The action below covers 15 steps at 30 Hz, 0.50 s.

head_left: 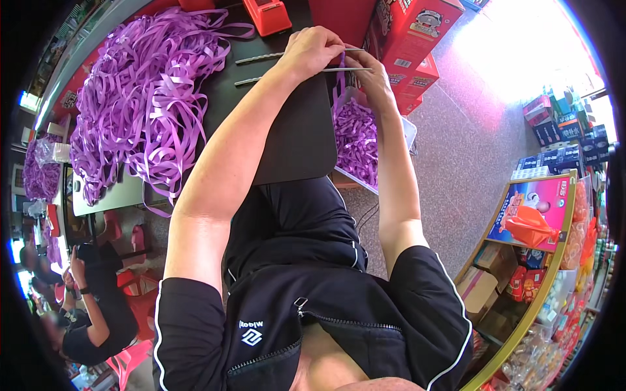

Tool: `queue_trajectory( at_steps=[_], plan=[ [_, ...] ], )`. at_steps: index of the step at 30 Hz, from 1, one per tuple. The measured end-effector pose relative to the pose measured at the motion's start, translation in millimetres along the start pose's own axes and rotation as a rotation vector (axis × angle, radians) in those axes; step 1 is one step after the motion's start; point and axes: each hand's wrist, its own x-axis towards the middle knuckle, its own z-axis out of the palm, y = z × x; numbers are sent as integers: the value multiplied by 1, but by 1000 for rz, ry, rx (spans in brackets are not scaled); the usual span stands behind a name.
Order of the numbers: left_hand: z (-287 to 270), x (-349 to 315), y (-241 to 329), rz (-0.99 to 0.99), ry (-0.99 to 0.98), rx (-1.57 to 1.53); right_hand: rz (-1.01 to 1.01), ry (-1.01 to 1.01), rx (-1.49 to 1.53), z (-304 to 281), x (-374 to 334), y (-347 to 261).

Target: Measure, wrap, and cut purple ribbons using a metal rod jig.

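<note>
Over the far edge of the dark table, my left hand (313, 52) is closed, thumb and fingers pinched at a purple ribbon (342, 62). Beside it, my right hand (372, 75) has bent fingers at the ends of two slim metal rods (264, 78) with twisted ends; what it grips, if anything, is partly hidden. The ribbon runs down from between my hands toward a tray (365, 186) heaped with purple ribbon (355, 133), under my right forearm. On the left of the table lies a large tangled pile of purple ribbons (140, 98).
The dark tabletop (297, 143) reaches to my lap. A red plastic case (268, 16) sits at its far end. Red cartons (417, 39) are stacked beyond my right hand. At right stands a gold-edged display case (515, 260). Another person (98, 306) is seated at lower left.
</note>
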Motion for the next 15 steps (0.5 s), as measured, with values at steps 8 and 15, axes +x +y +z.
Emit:
queue_trajectory(
  at_steps=[8, 15],
  plan=[
    [2, -3, 0, 33, 36, 46, 111, -113, -283, -12, -6, 32],
    [5, -2, 4, 43, 33, 26, 153, -71, -743, -36, -51, 114]
  ],
)
